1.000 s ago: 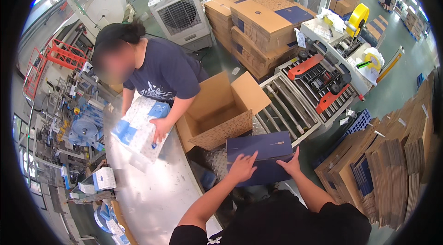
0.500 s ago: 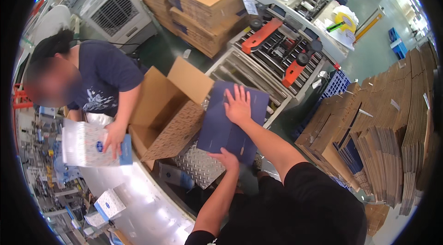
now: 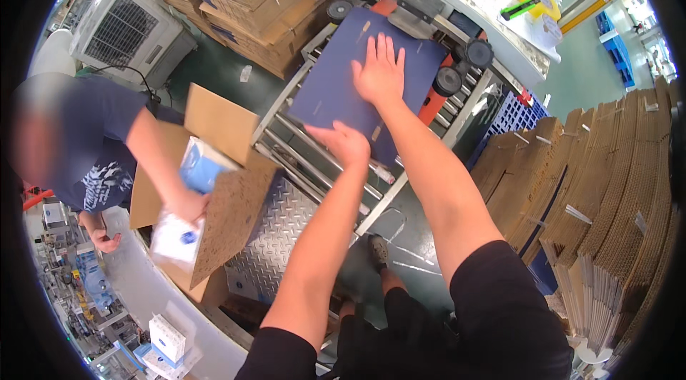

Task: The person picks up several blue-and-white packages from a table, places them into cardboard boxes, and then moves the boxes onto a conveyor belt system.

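A closed carton with a dark blue top [image 3: 330, 69] lies on the roller conveyor, its far end between the tape machine's wheels. My right hand [image 3: 380, 74] rests flat on that top with its fingers spread. Against the carton's near edge is my left hand [image 3: 344, 142], open, its thumb and fingers apart. To the left stands an open brown cardboard box [image 3: 232, 219] with a flap up. A co-worker's hand [image 3: 187, 205] is inside it on a white pack [image 3: 177, 237]; a blue-and-white pack [image 3: 204, 165] also shows there.
The carton sealing machine [image 3: 429, 8] has black wheels and orange side guides. Flat cartons [image 3: 600, 187] stand stacked at right; more cartons [image 3: 257, 1] are piled at far left. A diamond-plate platform [image 3: 279, 223] lies below the open box. A tape roll [image 3: 537, 0] sits on the machine.
My hands have moved the blue-topped carton away from me, onto the conveyor and up to the machine. The co-worker has lowered the white pack into the open box.
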### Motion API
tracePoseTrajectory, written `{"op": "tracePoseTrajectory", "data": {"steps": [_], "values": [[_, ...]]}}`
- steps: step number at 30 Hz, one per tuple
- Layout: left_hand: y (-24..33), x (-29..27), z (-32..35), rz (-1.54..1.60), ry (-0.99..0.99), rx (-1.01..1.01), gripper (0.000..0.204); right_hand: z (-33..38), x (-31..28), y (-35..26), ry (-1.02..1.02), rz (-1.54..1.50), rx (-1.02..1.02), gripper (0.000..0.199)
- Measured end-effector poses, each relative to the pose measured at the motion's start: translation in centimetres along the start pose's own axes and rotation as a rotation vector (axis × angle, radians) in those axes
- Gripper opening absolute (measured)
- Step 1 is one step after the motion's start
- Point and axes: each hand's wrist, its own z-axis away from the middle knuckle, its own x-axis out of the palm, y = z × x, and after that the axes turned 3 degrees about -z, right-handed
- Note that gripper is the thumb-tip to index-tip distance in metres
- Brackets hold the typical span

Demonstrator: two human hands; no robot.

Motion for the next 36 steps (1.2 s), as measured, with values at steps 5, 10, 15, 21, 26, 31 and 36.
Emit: {"op": "tracePoseTrajectory", "data": {"steps": [5, 10, 15, 21, 26, 31, 36], "values": [[-1.4, -1.3, -6.9, 0.284, -0.372, -0.14, 0.087, 3.7, -2.8, -5.4, -0.124, -0.07, -0.276, 0.072], [-9.0, -13.8, 8.9, 0.394, -0.674, -0.464, 0.067, 20.7, -7.4, -0.8, -0.246, -0.278, -0.19, 0.073], [-22.7, -36.2, 24.0, 0.094, -0.809, -1.118, 0.038, 33.5, -22.4, 9.6, -0.703, -0.468, -0.317, 0.045], [-31.5, -49.7, 27.1, -0.068, -0.813, -1.114, 0.032, 30.1, -56.0, 4.4, 0.385, 0.082, -0.382, 0.026], [-36.6, -53.0, 26.0, 0.234, -1.021, -0.893, 0.031, 30.9, -75.1, 1.8, 0.895, 0.801, 0.038, 0.01], [-34.4, -48.9, 25.8, 0.172, -0.887, -0.676, 0.036, 35.9, -81.9, 5.1, 0.58, 0.606, 0.584, 0.015], [-32.2, -50.0, 27.8, 0.255, -0.819, -0.639, 0.041, 40.7, -84.7, 6.1, 0.442, 0.653, 0.791, 0.018]]}}
